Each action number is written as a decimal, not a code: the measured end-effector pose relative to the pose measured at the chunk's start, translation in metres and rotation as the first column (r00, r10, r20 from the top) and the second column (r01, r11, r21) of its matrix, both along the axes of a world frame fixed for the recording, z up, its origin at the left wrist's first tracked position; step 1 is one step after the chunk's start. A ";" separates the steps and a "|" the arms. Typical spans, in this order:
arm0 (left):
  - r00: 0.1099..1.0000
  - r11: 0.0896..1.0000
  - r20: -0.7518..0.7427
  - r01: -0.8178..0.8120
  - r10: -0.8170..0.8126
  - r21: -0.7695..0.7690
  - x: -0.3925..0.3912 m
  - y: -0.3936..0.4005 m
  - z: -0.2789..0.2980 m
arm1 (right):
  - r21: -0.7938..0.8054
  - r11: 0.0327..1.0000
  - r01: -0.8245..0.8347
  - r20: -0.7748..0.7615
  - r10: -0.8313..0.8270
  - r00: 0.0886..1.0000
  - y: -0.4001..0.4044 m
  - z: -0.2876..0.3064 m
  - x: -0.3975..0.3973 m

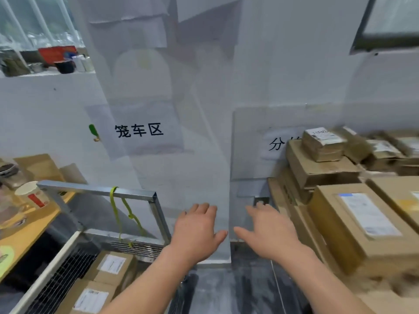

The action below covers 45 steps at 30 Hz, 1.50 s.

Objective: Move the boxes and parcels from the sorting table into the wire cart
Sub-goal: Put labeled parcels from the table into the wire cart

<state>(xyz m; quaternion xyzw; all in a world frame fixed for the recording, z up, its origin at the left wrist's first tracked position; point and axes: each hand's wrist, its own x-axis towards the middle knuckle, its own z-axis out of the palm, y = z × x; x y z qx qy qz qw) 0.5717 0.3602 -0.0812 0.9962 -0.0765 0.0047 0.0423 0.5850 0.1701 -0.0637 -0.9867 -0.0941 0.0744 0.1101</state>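
Several brown cardboard boxes with white labels are piled at the right; the nearest big box [367, 225] lies at the front and a small box [323, 143] tops the stack behind it. The wire cart [99, 191] stands at the lower left, with two labelled boxes [111, 267] inside. My left hand [197, 232] and my right hand [272, 232] are both held out empty, fingers spread, in the gap between cart and pile. The right hand is a short way left of the big box and does not touch it.
A white wall with printed signs is straight ahead. A wooden table [25, 234] with a paper cup [31, 196] and jars stands left of the cart. Yellow-green ties [115, 211] hang from the cart's top rail. Dark floor lies between cart and pile.
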 end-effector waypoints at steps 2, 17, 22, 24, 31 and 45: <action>0.998 0.998 0.001 0.067 -0.067 0.011 0.004 -0.018 0.001 | -0.004 0.998 0.069 0.014 -0.069 0.998 -0.019 0.001 -0.008; 0.869 0.868 -0.009 0.493 -0.494 -0.063 0.000 -0.121 0.008 | -0.078 0.835 0.545 0.038 -0.543 0.839 -0.106 0.020 -0.105; 0.834 0.834 -0.037 0.548 -0.551 -0.064 -0.001 -0.148 0.006 | -0.049 0.773 0.632 0.034 -0.631 0.775 -0.131 0.014 -0.121; 0.831 0.831 -0.036 0.551 -0.555 -0.073 0.002 -0.158 0.007 | -0.032 0.746 0.665 0.023 -0.664 0.747 -0.142 0.013 -0.121; 0.862 0.865 -0.082 0.491 -0.500 -0.108 0.023 -0.196 0.010 | 0.052 0.716 0.696 0.055 -0.698 0.714 -0.191 0.005 -0.091; 0.908 0.930 -0.221 0.320 -0.355 -0.180 0.045 -0.262 -0.005 | 0.124 0.744 0.657 0.004 -0.662 0.749 -0.261 -0.012 -0.036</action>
